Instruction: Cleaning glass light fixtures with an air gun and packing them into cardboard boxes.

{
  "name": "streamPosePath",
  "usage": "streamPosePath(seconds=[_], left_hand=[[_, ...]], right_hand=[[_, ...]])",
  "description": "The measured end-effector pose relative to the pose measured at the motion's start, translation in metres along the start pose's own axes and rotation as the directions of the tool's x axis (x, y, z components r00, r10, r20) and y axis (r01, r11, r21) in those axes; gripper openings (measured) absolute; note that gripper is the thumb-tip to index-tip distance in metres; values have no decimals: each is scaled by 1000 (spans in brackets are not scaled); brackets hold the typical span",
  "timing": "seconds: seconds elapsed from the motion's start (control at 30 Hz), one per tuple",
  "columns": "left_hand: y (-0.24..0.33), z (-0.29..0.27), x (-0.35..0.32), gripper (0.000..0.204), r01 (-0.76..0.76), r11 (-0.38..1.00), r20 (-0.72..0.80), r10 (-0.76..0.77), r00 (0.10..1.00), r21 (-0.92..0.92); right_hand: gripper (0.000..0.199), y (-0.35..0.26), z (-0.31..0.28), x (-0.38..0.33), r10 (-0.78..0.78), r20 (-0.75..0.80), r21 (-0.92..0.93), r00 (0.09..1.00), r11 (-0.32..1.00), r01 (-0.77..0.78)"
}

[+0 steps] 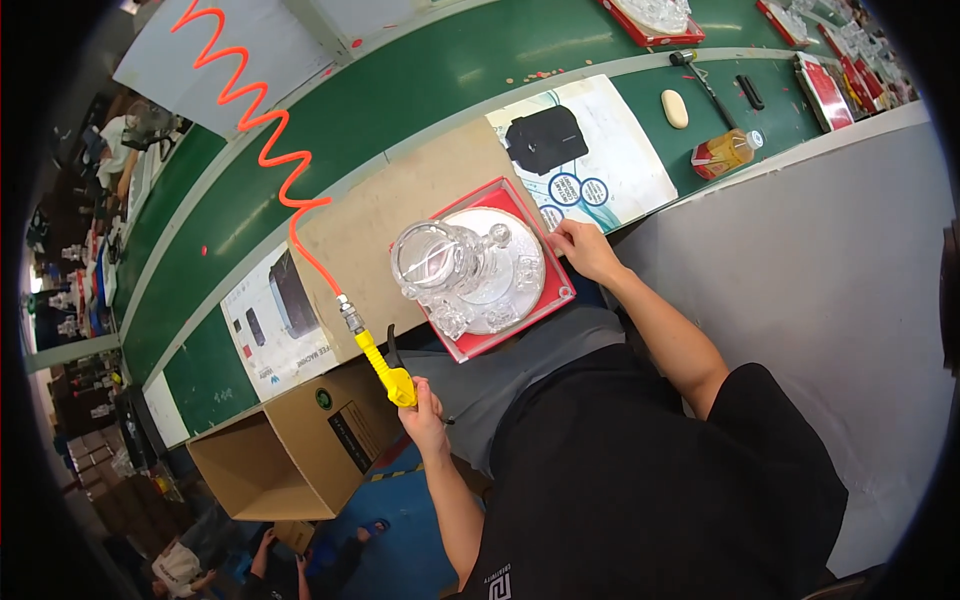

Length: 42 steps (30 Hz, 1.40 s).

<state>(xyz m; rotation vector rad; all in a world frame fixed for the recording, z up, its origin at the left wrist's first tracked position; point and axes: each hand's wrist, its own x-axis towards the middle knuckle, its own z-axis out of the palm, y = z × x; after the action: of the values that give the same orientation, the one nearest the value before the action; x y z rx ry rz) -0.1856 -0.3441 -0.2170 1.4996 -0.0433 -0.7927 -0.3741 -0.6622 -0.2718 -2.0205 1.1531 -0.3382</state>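
Note:
My left hand [425,420] is wrapped round a yellow air blow gun [385,372] with a black lever. An orange coiled hose [275,155] runs up from its metal fitting. To the right of the gun, a red square tray [556,292] rests tilted at the bench edge, partly over my lap. On it lies a round whitish disc [528,262]. A clear jar-like vessel [425,262] and smaller clear parts [455,318] sit on the disc. My right hand [588,250] has its curled fingers at the tray's right edge, gripping it; the fingertips are partly hidden.
Flattened cardboard [370,200] and printed carton sheets [620,140] cover the green bench [440,80]. A drink bottle [725,153], a cream oval object [674,108] and a hammer [705,85] lie at right. An open carton [300,450] stands lower left; people are beyond.

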Motion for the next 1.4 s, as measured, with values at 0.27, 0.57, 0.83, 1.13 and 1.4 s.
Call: streamPosePath(seconds=[0.27, 0.57, 0.83, 1.13, 1.4], left_hand=[[-13, 1, 30, 13, 52, 998, -23, -51, 998, 30], [-14, -3, 34, 15, 69, 997, -33, -68, 997, 32], [-16, -2, 33, 13, 50, 999, -19, -50, 999, 12], [-17, -2, 29, 13, 51, 998, -19, -52, 998, -39], [-18, -9, 22, 13, 40, 996, -21, -42, 999, -86]], right_hand=[[20, 30, -9, 1, 184, 20, 388, 983, 905, -177], [33, -23, 4, 20, -19, 80, -186, 997, 982, 34], [28, -20, -8, -3, -107, 175, -359, 979, 919, 165], [23, -17, -8, -3, -192, 202, -457, 961, 849, 265], [24, -36, -15, 17, -198, 364, -579, 910, 717, 388]])
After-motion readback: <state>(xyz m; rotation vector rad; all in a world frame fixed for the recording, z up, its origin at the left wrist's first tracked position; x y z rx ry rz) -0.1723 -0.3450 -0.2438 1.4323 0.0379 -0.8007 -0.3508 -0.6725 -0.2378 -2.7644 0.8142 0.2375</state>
